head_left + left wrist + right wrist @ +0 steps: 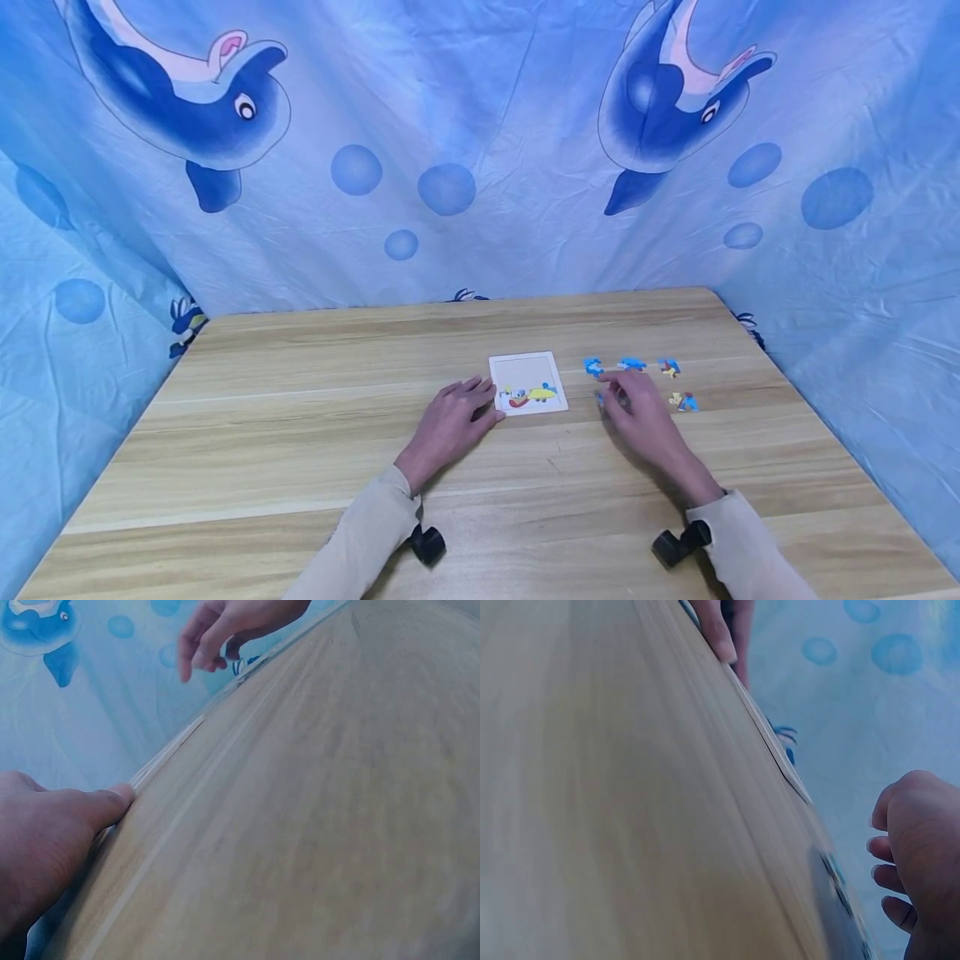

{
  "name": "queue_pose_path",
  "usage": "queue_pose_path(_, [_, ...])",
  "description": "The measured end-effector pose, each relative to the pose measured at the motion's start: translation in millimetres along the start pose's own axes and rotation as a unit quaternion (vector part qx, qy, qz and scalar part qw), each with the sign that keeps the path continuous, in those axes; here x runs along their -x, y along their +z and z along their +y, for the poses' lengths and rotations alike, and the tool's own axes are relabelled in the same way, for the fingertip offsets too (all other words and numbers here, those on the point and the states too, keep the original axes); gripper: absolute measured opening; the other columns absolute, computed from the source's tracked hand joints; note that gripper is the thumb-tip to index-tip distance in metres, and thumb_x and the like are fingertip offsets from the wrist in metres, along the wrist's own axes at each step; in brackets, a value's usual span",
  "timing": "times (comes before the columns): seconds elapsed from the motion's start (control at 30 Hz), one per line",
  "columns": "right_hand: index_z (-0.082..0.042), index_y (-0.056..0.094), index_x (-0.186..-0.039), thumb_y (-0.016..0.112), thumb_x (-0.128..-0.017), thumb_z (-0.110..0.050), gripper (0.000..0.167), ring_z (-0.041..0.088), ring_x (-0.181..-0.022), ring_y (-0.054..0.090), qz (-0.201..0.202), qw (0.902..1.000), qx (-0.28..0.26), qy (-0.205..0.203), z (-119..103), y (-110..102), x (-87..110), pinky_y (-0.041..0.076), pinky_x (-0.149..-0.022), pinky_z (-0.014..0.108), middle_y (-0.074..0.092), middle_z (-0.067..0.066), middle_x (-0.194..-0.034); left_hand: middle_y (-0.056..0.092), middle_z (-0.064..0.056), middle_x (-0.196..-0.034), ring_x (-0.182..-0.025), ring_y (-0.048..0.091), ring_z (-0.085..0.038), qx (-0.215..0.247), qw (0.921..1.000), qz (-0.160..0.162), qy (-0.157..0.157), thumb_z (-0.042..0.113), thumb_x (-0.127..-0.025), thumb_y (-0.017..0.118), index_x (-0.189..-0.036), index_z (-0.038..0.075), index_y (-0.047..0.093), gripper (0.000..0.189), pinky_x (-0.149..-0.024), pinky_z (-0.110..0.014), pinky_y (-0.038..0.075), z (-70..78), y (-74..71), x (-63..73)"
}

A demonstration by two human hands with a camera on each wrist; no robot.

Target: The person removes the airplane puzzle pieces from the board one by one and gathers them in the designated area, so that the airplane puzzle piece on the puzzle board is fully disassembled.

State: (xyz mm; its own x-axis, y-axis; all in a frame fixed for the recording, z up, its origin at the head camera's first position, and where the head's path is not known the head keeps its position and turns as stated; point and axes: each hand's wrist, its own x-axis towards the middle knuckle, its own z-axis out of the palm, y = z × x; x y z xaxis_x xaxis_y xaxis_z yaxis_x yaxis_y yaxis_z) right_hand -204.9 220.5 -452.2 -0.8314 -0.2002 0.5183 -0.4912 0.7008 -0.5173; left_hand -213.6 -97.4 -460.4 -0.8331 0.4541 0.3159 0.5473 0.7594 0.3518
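Three jigsaw pieces (632,364) lie in a row on the far right of the wooden surface (262,442), with a patterned piece (685,402) nearer to us and a blue piece (600,400) mostly hidden by our right grip (639,410). To their left sits the white puzzle tray (528,372), its near strip filled with yellow and red picture pieces (542,394), its far part bare. Our left grip (455,418) rests at the tray's left edge, fingers extended and relaxed, thumb at the near left corner. Our right grip hovers over the loose pieces, fingers loosely bent, and we see nothing held in it.

To work well here, we judge that light, firm contact from the left should stop the tray from sliding. On the right, we should pinch each thin piece by opposite edges, turn it to match its neighbours, then lower it flat. Forcing a misaligned tab could lift what is already fitted.
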Motion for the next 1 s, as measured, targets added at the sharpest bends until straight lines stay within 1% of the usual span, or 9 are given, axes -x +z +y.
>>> queue_pose_path(0.2, [0.001, 0.071, -0.113, 0.068, -0.094, 0.003, 0.02, 0.019, -0.086, 0.053, -0.021, 0.9995, -0.018, -0.012, -13, 17, -7.4, 0.046, -0.075, 0.037, 0.059, 0.0, -0.089, 0.061, -0.01, -0.144, -0.137, 0.054, -0.03, -0.003, 1.0, 0.002, 0.0, 0.04, -0.102, 0.067, -0.136, 0.003, 0.068, 0.05, -0.116, -0.048, 0.04, -0.7, 1.0, -0.8])
queue_pose_path(0.37, [0.0, 0.072, -0.113, 0.069, -0.094, 0.001, 0.019, 0.018, -0.087, 0.053, -0.039, 0.9989, -0.023, -0.01, -23, 27, -11.1, 0.049, -0.074, 0.036, 0.058, 0.0, -0.09, 0.062, -0.011, -0.142, -0.137, 0.054, -0.031, -0.004, 1.0, 0.005, 0.002, 0.04, -0.101, 0.068, -0.135, 0.003, 0.068, 0.05, -0.115, -0.049, 0.04, -0.8, 1.5, -0.8])
queue_pose_path(0.57, [-0.001, 0.072, -0.115, 0.069, -0.095, -0.001, 0.021, 0.019, -0.089, 0.053, -0.057, 0.9974, -0.044, -0.004, -35, 38, -16.4, 0.049, -0.077, 0.037, 0.059, 0.0, -0.092, 0.063, -0.011, -0.141, -0.136, 0.054, -0.031, -0.009, 0.9999, 0.007, 0.004, 0.04, -0.101, 0.068, -0.134, 0.003, 0.069, 0.05, -0.115, -0.048, 0.041, -1.4, 1.4, -0.5])
queue_pose_path(0.8, [-0.005, 0.071, -0.118, 0.068, -0.097, -0.007, 0.022, 0.019, -0.092, 0.053, -0.084, 0.9956, -0.04, -0.008, -47, 52, -22.4, 0.049, -0.078, 0.038, 0.059, -0.002, -0.094, 0.064, -0.011, -0.14, -0.134, 0.056, -0.032, -0.014, 0.9998, 0.012, 0.011, 0.039, -0.1, 0.069, -0.134, 0.004, 0.069, 0.049, -0.114, -0.048, 0.042, -2.4, 2.5, -0.9])
queue_pose_path(1.0, [-0.005, 0.072, -0.117, 0.071, -0.095, -0.009, 0.023, 0.018, -0.089, 0.054, -0.09, 0.9952, -0.031, -0.021, -51, 64, -27.2, 0.05, -0.076, 0.036, 0.059, -0.003, -0.092, 0.064, -0.012, -0.14, -0.134, 0.057, -0.033, -0.013, 0.9997, 0.015, 0.015, 0.039, -0.1, 0.069, -0.134, 0.003, 0.069, 0.049, -0.113, -0.049, 0.042, -2.7, 2.7, -0.4])
